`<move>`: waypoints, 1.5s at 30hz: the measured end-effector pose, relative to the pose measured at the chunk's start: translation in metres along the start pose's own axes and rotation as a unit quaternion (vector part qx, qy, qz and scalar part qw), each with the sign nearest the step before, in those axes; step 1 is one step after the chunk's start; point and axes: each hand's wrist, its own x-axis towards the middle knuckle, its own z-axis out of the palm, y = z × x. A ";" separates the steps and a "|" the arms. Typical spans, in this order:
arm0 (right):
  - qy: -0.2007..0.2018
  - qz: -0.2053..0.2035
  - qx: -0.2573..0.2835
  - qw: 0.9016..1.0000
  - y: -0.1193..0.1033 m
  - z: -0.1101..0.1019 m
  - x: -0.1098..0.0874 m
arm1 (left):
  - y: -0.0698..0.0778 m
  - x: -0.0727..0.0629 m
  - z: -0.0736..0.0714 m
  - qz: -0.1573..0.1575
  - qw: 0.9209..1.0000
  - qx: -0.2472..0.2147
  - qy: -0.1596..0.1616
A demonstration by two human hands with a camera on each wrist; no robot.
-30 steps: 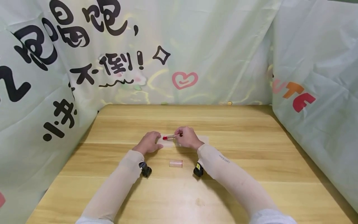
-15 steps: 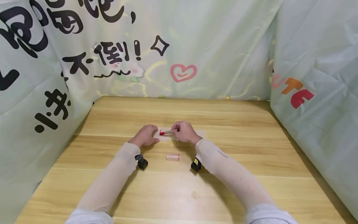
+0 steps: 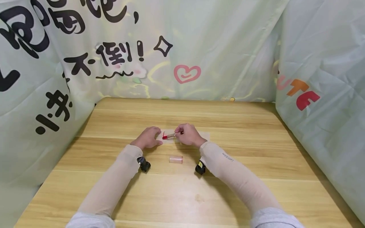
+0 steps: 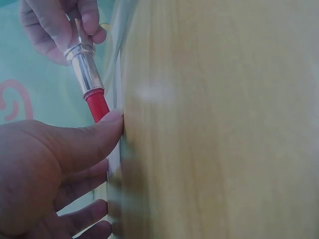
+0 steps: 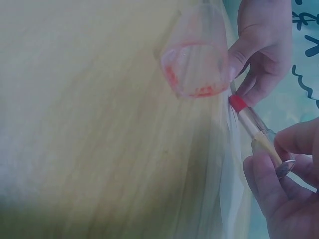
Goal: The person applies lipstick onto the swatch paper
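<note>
My right hand (image 3: 188, 134) pinches a lipstick (image 3: 169, 136) by its base, its bare red tip pointing left and down. The tip is at a strip of white paper (image 3: 204, 136), where a short red line (image 3: 163, 133) shows beside it. On the paper's left end rests my left hand (image 3: 147, 137), fingers spread and holding nothing. The left wrist view shows the silver tube and red bullet (image 4: 97, 105) close by my left thumb. A clear pinkish lipstick cap (image 3: 176, 159) lies on its side nearer to me; in the right wrist view its open end (image 5: 194, 69) has red smears.
The wooden table (image 3: 242, 196) reaches back to a pale printed cloth (image 3: 228, 47) that hangs behind and along both sides. Black wrist cameras (image 3: 144, 164) sit under both forearms.
The head view has tilted down a little. A red line has appeared on the paper, and the lipstick tip has moved slightly left and toward me. The left hand stays on the paper.
</note>
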 end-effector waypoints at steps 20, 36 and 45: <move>-0.010 0.001 0.003 1.000 -0.002 0.000 -0.001 | -0.002 0.001 0.000 -0.008 1.000 -0.007 -0.004; -0.003 -0.009 0.016 1.000 -0.005 -0.003 -0.001 | -0.004 -0.001 0.000 0.003 1.000 -0.008 -0.001; 0.012 -0.004 0.011 1.000 -0.004 -0.008 -0.001 | -0.002 0.000 0.000 -0.004 1.000 -0.011 -0.002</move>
